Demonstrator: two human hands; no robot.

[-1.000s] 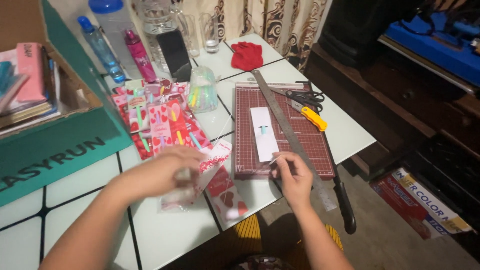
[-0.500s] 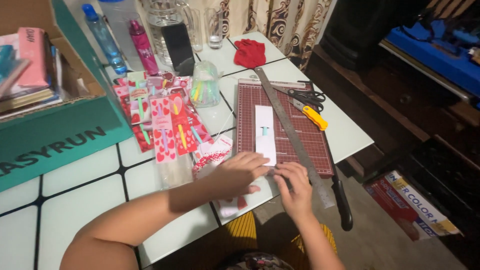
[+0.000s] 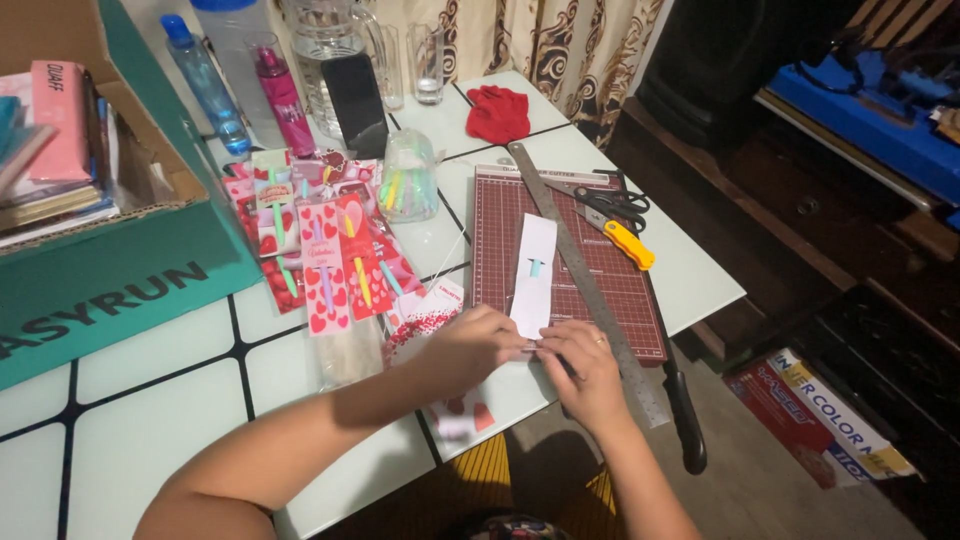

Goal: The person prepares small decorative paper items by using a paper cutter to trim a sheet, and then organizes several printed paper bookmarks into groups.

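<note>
Both hands are pressing the near end of a white paper strip (image 3: 533,272) onto the dark red cutting mat (image 3: 600,270) near the table's front edge. The left hand (image 3: 470,345) and right hand (image 3: 585,365) are meeting there, fingers together and curled on the strip's end. Judging by this, the strip is being lined up beside the metal ruler (image 3: 580,270); the next move calls for holding it flat and square.

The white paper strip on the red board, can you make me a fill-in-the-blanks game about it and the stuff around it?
1. Both hands, left hand and right hand, meet at the near end of the white paper strip, which lies on the dark ____ cutting board.
2. The long metal ____ lies just right of the strip.
3. The utility knife beside the scissors has a ____ handle.

Missing words: red; ruler; yellow
</note>
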